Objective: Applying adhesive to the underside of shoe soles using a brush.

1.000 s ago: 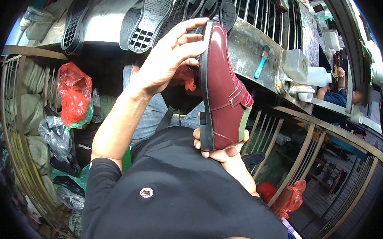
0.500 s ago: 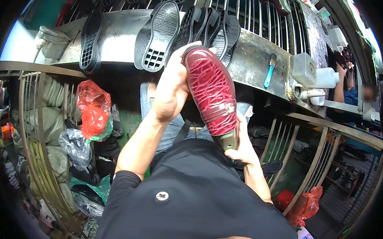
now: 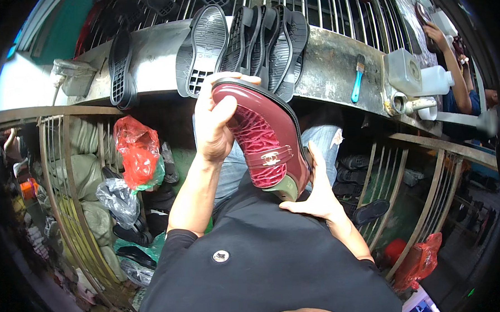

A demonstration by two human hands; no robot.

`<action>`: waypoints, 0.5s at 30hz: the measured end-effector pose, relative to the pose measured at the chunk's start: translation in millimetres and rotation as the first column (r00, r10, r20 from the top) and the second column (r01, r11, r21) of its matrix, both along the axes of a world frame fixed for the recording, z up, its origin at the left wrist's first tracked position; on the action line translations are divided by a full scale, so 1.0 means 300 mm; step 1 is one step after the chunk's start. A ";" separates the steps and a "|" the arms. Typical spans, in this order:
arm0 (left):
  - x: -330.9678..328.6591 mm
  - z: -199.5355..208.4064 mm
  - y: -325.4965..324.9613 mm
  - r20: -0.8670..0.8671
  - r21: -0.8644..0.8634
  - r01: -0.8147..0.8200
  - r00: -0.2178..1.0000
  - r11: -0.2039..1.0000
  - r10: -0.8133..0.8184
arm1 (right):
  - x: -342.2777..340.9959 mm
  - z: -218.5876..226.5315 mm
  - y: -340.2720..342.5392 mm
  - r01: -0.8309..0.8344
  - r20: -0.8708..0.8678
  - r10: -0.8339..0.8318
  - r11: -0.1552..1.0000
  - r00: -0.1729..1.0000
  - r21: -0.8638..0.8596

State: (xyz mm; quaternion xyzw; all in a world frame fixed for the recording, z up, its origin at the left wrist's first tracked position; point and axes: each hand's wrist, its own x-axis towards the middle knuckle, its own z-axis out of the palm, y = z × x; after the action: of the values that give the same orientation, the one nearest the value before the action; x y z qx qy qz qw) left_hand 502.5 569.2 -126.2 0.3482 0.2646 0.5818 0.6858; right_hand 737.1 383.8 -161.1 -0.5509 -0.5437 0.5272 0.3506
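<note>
A dark red shoe [image 3: 282,129] with a crinkled upper, a buckled strap and a black sole edge is held in front of my chest, tilted with its side toward me. At its heel end a green shoe last [image 3: 285,188] shows inside the opening. My left hand [image 3: 216,124] wraps round the toe, thumb on the upper. Around the heel is my right hand [image 3: 320,192], thumb by the last and fingers along the sole side. Just beyond the shoe, several black soles [image 3: 209,43] lean together on the metal bench.
Along the metal bench [image 3: 330,69] lie a blue-handled brush [image 3: 358,79], plastic containers [image 3: 403,71] and a lone black sole [image 3: 122,69]. Red plastic bags [image 3: 138,152] hang at the left rack, near stuffed sacks. Another person's arm [image 3: 452,63] shows at far right.
The shoe has turned from showing its top to showing its side and black sole edge. My left thumb now lies on the upper. The view has shifted slightly.
</note>
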 end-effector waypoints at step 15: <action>-0.086 -0.155 0.008 0.402 -0.237 0.074 0.915 0.969 0.029 | -0.015 0.182 0.049 -0.098 0.164 0.072 0.983 0.984 0.155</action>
State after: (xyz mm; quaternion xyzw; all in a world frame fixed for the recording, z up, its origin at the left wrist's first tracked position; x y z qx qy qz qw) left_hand 476.7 571.6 -172.6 0.1357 0.1841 0.5955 0.7701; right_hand 732.6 398.5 -106.5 -0.5366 -0.6339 0.4506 0.3273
